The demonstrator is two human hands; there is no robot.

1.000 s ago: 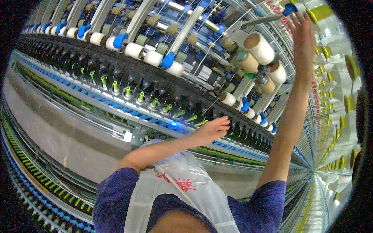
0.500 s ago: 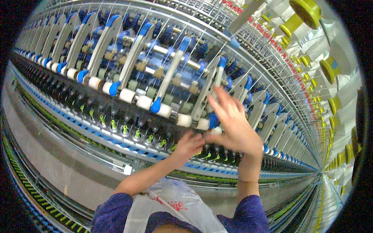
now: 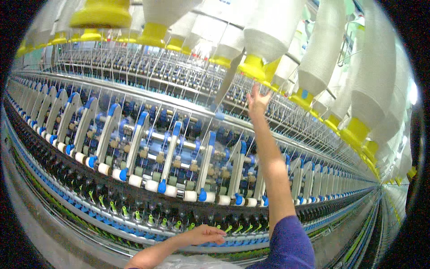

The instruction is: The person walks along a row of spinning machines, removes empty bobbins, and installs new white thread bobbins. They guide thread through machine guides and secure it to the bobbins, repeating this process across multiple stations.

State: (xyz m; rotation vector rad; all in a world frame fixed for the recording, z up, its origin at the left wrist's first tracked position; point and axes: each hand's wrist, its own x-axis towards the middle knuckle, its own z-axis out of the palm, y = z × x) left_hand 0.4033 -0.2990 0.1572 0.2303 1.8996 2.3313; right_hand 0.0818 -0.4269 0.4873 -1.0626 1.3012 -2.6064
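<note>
My right hand (image 3: 258, 103) is raised high, its fingers apart, just under the yellow lower end of a hanging roving bobbin (image 3: 253, 67) wound with white roving. I cannot make out contact between the fingertips and the bobbin. Low in front of me, my left hand (image 3: 205, 235) has its fingers curled together beside the row of spindles with green tips (image 3: 138, 215). Whatever those fingers may pinch is too small to see. Between my hands runs the spinning frame's drafting section, with grey blue-tipped arms (image 3: 170, 157) and white rollers (image 3: 190, 196).
More white bobbins with yellow ends (image 3: 358, 130) hang overhead and to the right. Thin roving strands slant down from them to the machine. A long metal rail (image 3: 179, 102) crosses behind the drafting arms, and a blue-and-grey spindle rail (image 3: 156, 228) runs along the front.
My right hand has risen from the drafting rollers up to the hanging bobbins. My left hand stays low by the spindles. The view has tilted upward, bringing more bobbins into sight.
</note>
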